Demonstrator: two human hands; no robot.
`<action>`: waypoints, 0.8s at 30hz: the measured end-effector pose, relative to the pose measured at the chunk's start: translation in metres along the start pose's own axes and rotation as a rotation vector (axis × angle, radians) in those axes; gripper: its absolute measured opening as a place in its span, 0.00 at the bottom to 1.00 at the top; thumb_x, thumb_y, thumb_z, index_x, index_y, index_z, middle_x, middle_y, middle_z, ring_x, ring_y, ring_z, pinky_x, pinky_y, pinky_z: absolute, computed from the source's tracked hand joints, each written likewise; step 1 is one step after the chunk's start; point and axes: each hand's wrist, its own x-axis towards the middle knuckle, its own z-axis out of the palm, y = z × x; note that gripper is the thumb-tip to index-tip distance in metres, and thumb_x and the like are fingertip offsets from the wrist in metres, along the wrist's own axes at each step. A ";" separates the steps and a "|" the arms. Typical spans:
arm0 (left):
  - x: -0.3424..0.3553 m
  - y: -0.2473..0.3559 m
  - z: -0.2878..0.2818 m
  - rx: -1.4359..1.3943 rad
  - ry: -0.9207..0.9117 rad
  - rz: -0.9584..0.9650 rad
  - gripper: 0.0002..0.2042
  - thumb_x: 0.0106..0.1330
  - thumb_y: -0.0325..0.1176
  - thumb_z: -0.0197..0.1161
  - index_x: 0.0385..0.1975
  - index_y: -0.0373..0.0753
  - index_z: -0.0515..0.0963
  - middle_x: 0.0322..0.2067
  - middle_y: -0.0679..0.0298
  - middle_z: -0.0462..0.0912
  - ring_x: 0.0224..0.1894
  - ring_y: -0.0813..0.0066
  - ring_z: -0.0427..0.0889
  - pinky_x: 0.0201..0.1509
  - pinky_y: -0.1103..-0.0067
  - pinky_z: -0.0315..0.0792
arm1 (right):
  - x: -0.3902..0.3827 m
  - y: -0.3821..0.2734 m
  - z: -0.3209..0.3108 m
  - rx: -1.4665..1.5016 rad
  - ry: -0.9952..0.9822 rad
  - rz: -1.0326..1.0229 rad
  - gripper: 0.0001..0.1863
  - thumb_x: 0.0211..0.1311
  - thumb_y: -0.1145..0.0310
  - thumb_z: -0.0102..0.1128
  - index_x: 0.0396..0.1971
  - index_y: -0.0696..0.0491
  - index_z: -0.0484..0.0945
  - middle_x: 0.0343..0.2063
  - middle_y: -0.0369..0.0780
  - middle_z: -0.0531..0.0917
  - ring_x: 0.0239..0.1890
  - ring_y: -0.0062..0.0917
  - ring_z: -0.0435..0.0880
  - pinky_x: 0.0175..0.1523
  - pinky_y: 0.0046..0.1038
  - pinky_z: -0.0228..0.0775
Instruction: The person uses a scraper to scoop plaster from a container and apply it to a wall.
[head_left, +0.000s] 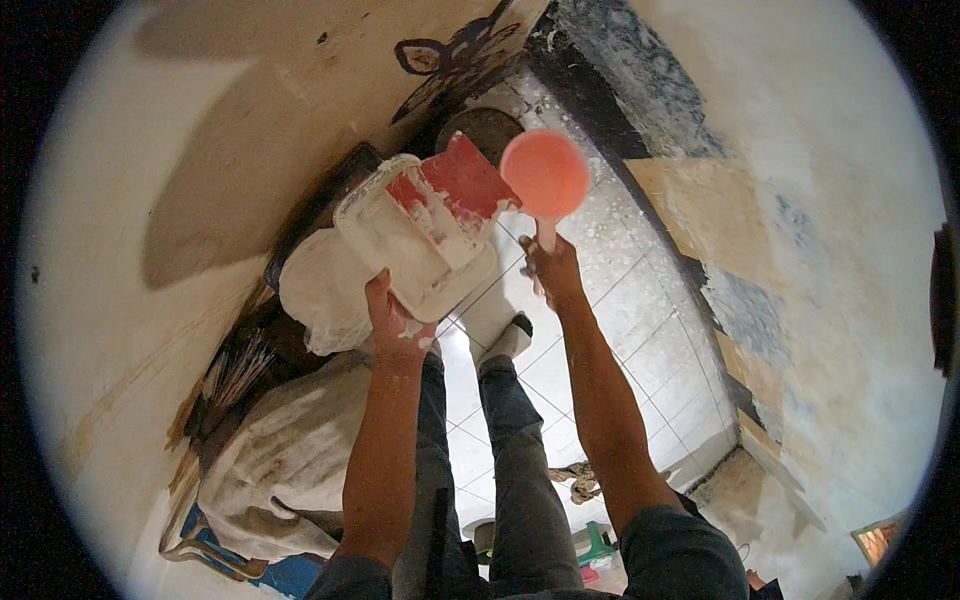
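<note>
Cream, stained plaster walls (100, 250) closed in on a narrow floor of pale square tiles (620, 310), which was speckled with whitish crumbs toward one o'clock. Farthest left, at about half past eight, a bundle of thin, light-coloured bristles (240, 372) lay near the left wall. At eight o'clock slumped a large, rumpled beige cloth (285, 445), and at nine o'clock a bulging white plastic bag (320, 285) sat behind the tub.

The person's left hand (402, 318), smudged with white, grasped the near edge of a whitish rectangular plastic tub (385, 245), thumb on the rim; its other fingers were mostly hidden. This tub, at ten to eleven o'clock, held a pale, paste-like material. Across its far right part lay a flat, angular red piece (472, 180), smeared with white.

Just below the centre, a foot in a pale and dark sock (512, 338) stood on the tiles. At one o'clock the person's right hand (550, 268) was closed around the handle of a round coral-pink dipper (545, 172), its bowl just beside the red piece; whether they touched could not be told. Rightmost, toward two and three o'clock, the wall showed patchy grey and tan areas.
</note>
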 end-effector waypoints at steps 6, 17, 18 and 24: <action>0.006 -0.013 -0.014 -0.087 0.063 -0.007 0.31 0.61 0.39 0.66 0.64 0.41 0.62 0.62 0.59 0.69 0.64 0.60 0.69 0.67 0.59 0.65 | -0.111 -0.017 0.004 0.257 0.054 -0.029 0.08 0.66 0.70 0.50 0.40 0.58 0.71 0.22 0.33 0.71 0.21 0.17 0.69 0.30 0.26 0.73; -0.005 -0.050 0.000 0.204 0.004 -0.138 0.26 0.67 0.30 0.61 0.64 0.47 0.61 0.59 0.62 0.69 0.62 0.68 0.70 0.62 0.65 0.71 | -0.198 -0.019 0.020 0.191 0.164 -0.108 0.15 0.64 0.70 0.53 0.45 0.64 0.70 0.23 0.39 0.74 0.17 0.19 0.73 0.25 0.25 0.73; -0.006 -0.055 0.002 0.206 0.001 -0.141 0.26 0.67 0.30 0.61 0.64 0.47 0.61 0.59 0.62 0.69 0.62 0.68 0.70 0.62 0.65 0.71 | -0.201 -0.023 0.021 0.163 0.205 -0.065 0.15 0.64 0.70 0.53 0.46 0.65 0.70 0.23 0.39 0.74 0.18 0.18 0.73 0.25 0.24 0.73; -0.013 -0.076 0.012 0.283 -0.039 -0.144 0.27 0.66 0.26 0.60 0.64 0.49 0.60 0.59 0.62 0.69 0.61 0.63 0.71 0.63 0.63 0.71 | -0.212 -0.019 0.019 0.076 0.297 -0.076 0.16 0.64 0.71 0.52 0.47 0.66 0.71 0.22 0.37 0.74 0.18 0.18 0.73 0.24 0.23 0.71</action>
